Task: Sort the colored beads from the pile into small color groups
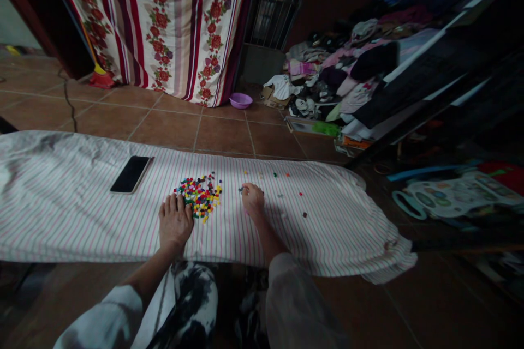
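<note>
Coloured pieces (202, 197) heaped on striped cloth (335, 240). Left hand (176, 222) flat, seemingly empty, at heap's edge; sideways slip could scatter pieces. Right hand (254, 199) curled, hold unclear.

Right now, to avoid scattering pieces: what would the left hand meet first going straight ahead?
The left hand would likely meet the coloured pieces at the pile's left edge; contact is unclear.

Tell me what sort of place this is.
Probably a room in a home: a flowered curtain hangs down to the tiled floor, a heap of clothes lies at the far right, and a purple basin sits by the curtain.
</note>
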A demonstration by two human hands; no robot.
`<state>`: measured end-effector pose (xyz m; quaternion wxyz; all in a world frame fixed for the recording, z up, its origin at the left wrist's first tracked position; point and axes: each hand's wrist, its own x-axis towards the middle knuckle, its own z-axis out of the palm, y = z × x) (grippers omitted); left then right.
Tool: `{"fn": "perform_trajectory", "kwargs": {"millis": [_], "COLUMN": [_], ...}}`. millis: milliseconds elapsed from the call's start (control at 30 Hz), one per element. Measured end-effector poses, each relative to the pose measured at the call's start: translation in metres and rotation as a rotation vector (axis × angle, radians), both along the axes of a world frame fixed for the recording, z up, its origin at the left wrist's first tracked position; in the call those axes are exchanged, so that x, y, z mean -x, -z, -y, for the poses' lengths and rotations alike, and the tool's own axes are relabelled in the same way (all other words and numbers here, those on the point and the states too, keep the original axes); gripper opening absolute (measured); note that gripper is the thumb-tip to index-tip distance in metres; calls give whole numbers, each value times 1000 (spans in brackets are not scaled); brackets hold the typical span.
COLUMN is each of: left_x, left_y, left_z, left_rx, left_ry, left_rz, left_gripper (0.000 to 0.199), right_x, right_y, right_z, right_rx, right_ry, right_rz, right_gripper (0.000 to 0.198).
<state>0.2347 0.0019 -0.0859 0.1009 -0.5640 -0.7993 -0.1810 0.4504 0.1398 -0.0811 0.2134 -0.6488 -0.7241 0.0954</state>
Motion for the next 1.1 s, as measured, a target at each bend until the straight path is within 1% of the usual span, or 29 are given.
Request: {"fn": "perform_trajectory", "kwargs": {"millis": [167,267,333,467,633,733,867,1100], "left_x": [0,0,0,0,-1,-2,-2,0], "left_y": [0,0,0,0,-2,-4,-2,3], "left_z": [0,0,0,0,0,0,-1,-1], "left_rx": [-3,-7,-13,-12,-2,7,13,14], "left_ry": [5,5,7,5,-2,-8,-19,-22], "left_rz": [17,17,16,16,40,27,21,29], "left_gripper": [56,55,55,55,55,55,55,56], "right_x": [-3,-7,-8,-9,-8,-7,-7,-9], "right_y": [-1,-1,-2,-2,0,3,6,10], "right_z": [3,3,2,0,-1,-2,-2,-3], "right_rx": [-19,9,34,44,52,39,25,-36], "right_ry": [-63,-143,-170,-185,-212,-209,-209,-270], "right_rz": [41,85,97,74,38,20,16,9], "right_gripper": [29,31,34,38,32,30,32,37]}}
